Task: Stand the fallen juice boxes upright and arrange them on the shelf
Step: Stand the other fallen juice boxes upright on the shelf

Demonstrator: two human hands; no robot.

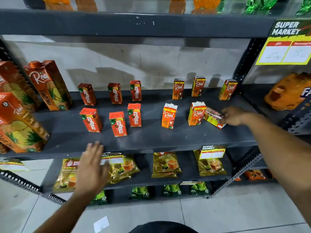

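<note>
On the left of the dark grey shelf (151, 138), tall Real pineapple cartons (48, 84) are standing upright. Our left hand (92, 167) is hovering below the shelf's front edge, fingers spread wide and holding nothing. Just right of the cartons, 6 red Maaza boxes (117, 124) are standing in 2 rows of 3, each with a green corner and white lettering running up the side. Further right, 5 orange Real boxes (169, 116) with yellow top bands are standing upright, 3 at the back and 2 in front. The fallen juice box (212, 118) is lying tilted on its side, touching the right front Real box, its clear-wrapped straw facing up. Our right hand (233, 116) is closing its fingers on that box's right end.
</note>
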